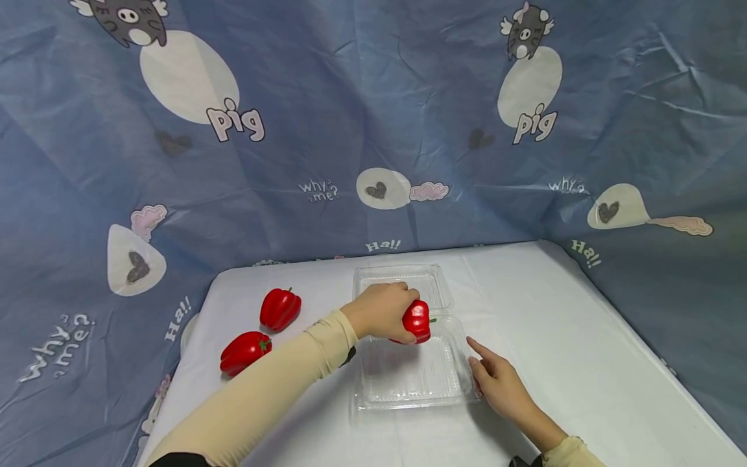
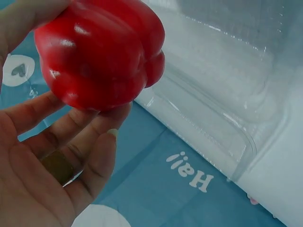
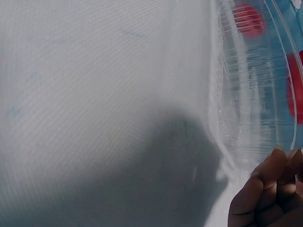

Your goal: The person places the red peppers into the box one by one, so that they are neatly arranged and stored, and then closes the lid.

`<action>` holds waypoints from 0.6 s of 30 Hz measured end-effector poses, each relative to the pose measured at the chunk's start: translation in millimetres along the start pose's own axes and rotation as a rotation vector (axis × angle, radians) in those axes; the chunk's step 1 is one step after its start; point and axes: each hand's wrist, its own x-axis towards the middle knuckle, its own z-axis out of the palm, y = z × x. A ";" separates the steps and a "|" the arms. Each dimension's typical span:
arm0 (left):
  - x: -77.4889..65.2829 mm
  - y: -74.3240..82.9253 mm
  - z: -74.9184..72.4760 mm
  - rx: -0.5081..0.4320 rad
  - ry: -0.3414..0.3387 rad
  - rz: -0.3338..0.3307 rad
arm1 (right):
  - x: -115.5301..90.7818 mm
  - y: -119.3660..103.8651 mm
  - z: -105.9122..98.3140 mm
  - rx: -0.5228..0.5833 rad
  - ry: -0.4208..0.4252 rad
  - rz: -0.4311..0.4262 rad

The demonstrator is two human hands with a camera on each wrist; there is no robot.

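My left hand (image 1: 382, 311) grips a red bell pepper (image 1: 417, 322) above the clear plastic container (image 1: 417, 405). In the left wrist view, the thumb and fingers lie round the pepper (image 2: 102, 56), and one finger wears a wide ring. The hinged container lies opened out, its lid (image 1: 403, 267) toward the back. At the right side of the tray part, my right hand (image 1: 504, 389) has its index finger extended. The right wrist view has that hand's fingertips (image 3: 278, 153) at the container rim (image 3: 292, 94), with the rim between them.
Two more red bell peppers, one farther back (image 1: 280, 309) and one nearer (image 1: 245, 353), lie on the left of the white-covered table (image 1: 554, 311). A blue printed cloth (image 1: 327, 130) hangs behind the table and down its sides. The left sleeve (image 1: 257, 389) crosses beside the nearer pepper.
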 end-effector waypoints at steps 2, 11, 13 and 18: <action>2.6 2.4 2.1 0.010 0.003 0.001 | 0.2 0.4 -0.2 -0.004 0.000 -0.002; 13.1 12.5 11.0 0.024 -0.023 -0.009 | 2.1 2.1 -0.1 -0.009 0.002 0.002; 15.3 15.1 11.6 0.023 -0.021 -0.004 | 2.5 2.3 0.1 -0.011 0.007 -0.001; 20.5 19.0 14.5 0.031 -0.031 -0.004 | 3.8 3.1 0.7 -0.021 0.010 -0.010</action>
